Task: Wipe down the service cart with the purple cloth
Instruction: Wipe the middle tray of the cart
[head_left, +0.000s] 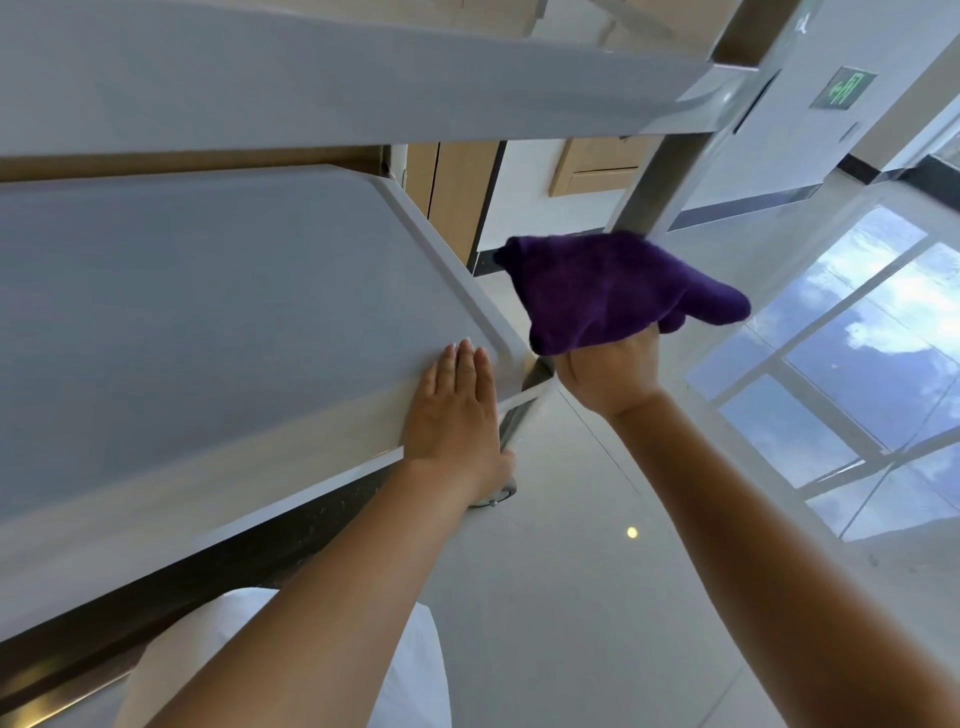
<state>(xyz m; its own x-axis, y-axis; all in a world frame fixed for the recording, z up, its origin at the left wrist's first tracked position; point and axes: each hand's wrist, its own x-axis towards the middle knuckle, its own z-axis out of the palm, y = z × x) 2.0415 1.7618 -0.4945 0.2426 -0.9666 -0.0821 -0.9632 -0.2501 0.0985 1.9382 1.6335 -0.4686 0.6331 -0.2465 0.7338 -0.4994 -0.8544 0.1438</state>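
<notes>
My forearms reach out from under the camera. My left hand (457, 410) lies flat, fingers straight, on the middle shelf (208, 322) of the service cart (363, 88), I judge to steady it. My right hand (613, 374) grips the bunched purple cloth (613, 291) against the metal corner post (654, 187), just beyond the shelf's corner, ready to rub it. Glossy floor (545, 571) lies beyond.

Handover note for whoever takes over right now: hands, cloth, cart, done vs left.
Left hand: flat, fingers straight, resting on the service cart's lower shelf near its corner.
Right hand: grips the purple cloth, held up at the corner post, just off the shelf edge.
Done: cannot tell which surfaces are wiped.
Left: treat the shelves and posts as still to wipe.
</notes>
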